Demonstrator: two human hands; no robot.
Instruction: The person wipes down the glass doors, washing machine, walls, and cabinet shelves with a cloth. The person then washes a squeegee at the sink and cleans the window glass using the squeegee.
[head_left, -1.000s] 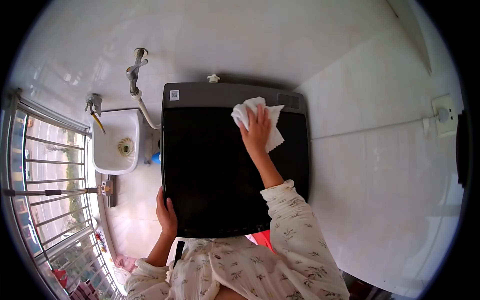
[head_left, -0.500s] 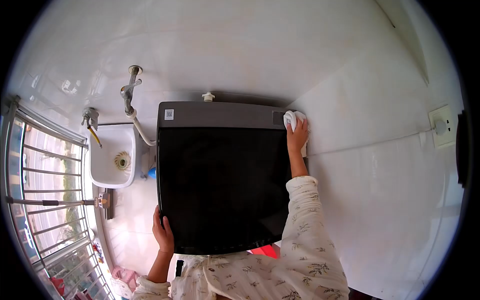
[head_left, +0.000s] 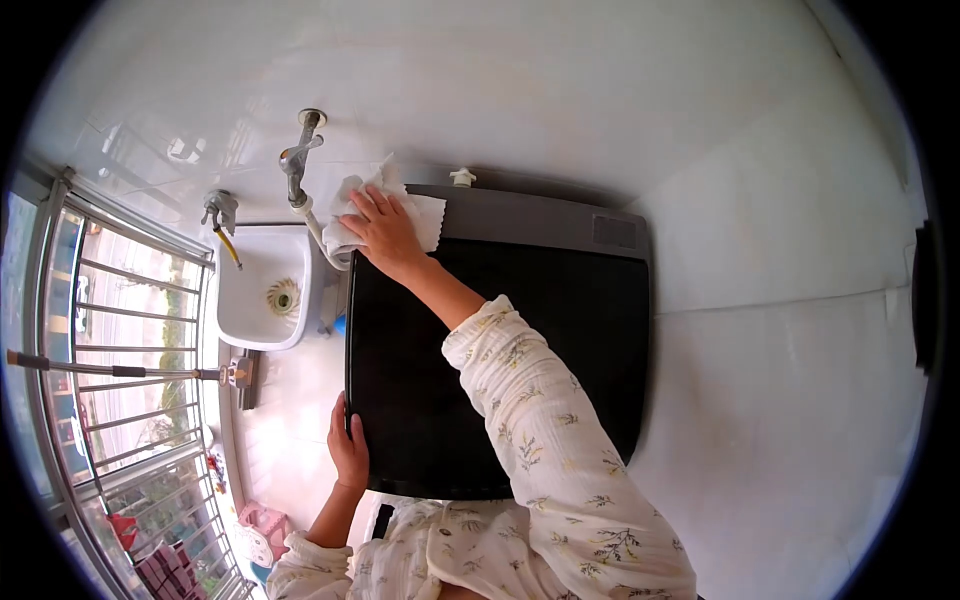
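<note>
A washing machine (head_left: 430, 380) with a glossy black lid and a grey back panel (head_left: 520, 220) stands in front of me. My right hand (head_left: 388, 235) presses a white cloth (head_left: 428, 222) onto the panel's left rear corner, fingers spread over it. The cloth has a zigzag edge, is partly unfolded and hangs past the corner, hiding what lies beneath. My left hand (head_left: 349, 448) rests against the machine's left side near the front, its thumb at the lid edge and its fingers stretched along the side.
A metal tap (head_left: 297, 165) with a white hose is on the wall close behind my right hand. Left of the machine stand a white sink (head_left: 262, 330), a second tap (head_left: 220, 210) and a mop pole (head_left: 130, 371) before a barred window (head_left: 135, 330). A tiled wall (head_left: 760, 380) is on the right.
My right hand has carried the cloth from the panel's right end to its left rear corner, where it is spread wider. The left hand stays at the machine's side. The view has shifted slightly.
</note>
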